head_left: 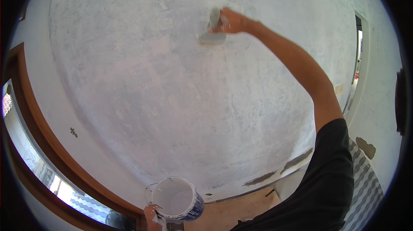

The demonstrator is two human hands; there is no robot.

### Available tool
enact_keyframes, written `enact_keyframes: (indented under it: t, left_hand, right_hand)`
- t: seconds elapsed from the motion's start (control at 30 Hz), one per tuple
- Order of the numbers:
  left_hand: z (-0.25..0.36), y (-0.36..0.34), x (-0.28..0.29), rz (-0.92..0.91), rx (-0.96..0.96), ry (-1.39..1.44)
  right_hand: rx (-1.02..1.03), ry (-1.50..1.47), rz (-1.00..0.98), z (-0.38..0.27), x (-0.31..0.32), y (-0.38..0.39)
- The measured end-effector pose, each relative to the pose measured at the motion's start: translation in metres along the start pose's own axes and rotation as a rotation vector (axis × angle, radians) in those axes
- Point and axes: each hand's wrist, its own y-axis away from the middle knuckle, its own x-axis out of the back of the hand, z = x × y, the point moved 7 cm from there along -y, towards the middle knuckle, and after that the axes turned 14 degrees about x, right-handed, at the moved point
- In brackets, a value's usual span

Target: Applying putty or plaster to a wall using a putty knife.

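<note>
High on the patchy whitewashed wall (pixel 172 80), my right hand (pixel 230 22) grips the pale handle of a wide brush (pixel 211 37), whose head is against or very near the surface; it is slightly blurred. My left hand (pixel 152 213), smeared with white, is at the bottom of the view, closed on the side of a white bucket (pixel 172 193) with a dark blue label, a thin wire handle and pale paint inside. The exact grip on the bucket is partly hidden.
A wooden-framed window (pixel 38 132) curves along the left. A doorway (pixel 359 46) stands at the right, near a bare patch (pixel 365 147) and wavy grey-striped tiles (pixel 365 188). A brown board or floor (pixel 230 220) shows below, with dark gaps along the wall's base.
</note>
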Motion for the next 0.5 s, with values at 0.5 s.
enact_keyframes:
  t: [0.5]
  left_hand:
    - [-0.010,-0.030,0.006,0.047,0.106,0.021]
  right_hand:
    - [0.319,0.695,0.398,0.041,0.165,-0.100]
